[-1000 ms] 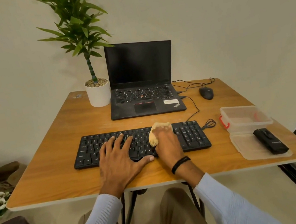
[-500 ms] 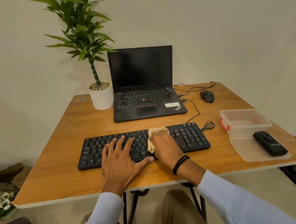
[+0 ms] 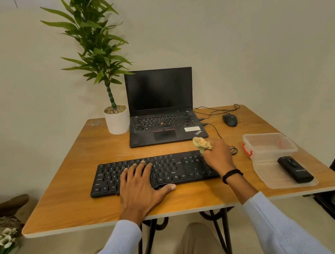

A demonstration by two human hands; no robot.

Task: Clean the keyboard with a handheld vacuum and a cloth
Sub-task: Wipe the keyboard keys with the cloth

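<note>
One wiping pass seems done: right hand (image 3: 218, 158), clutching the cloth (image 3: 201, 143), has slid to the end of the keyboard (image 3: 188, 167); left hand (image 3: 141, 188) lies flat, steadying.

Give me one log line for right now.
step: wiping | left hand: flat on keyboard | right hand: grips cloth at keyboard's right end | vacuum: lying on lid

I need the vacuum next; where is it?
Head view, right side: the handheld vacuum lies on the clear lid, right of the keyboard.
</note>
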